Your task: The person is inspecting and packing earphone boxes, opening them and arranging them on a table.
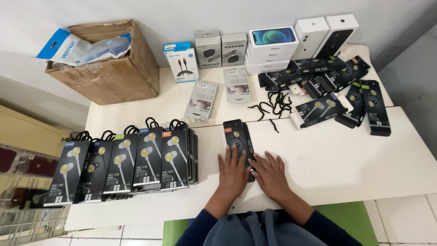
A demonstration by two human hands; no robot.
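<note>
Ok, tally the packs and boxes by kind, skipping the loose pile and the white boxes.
Row packs, fronts showing: 5
Pack under left hand and right hand: 1
Cable box: 1
Dark grey boxes: 2
Light grey packs: 2
Cardboard box: 1
Total: 12

The tabletop is plain white. The earphone box under the hands is black with gold earbuds pictured on it. At nine o'clock, the row of earphone boxes is black with white and gold earbuds and black cord loops. At eleven o'clock the cardboard carton is brown, holding blue and white bags. At one o'clock, the phone boxes are white. The sleeves are dark blue.
</note>
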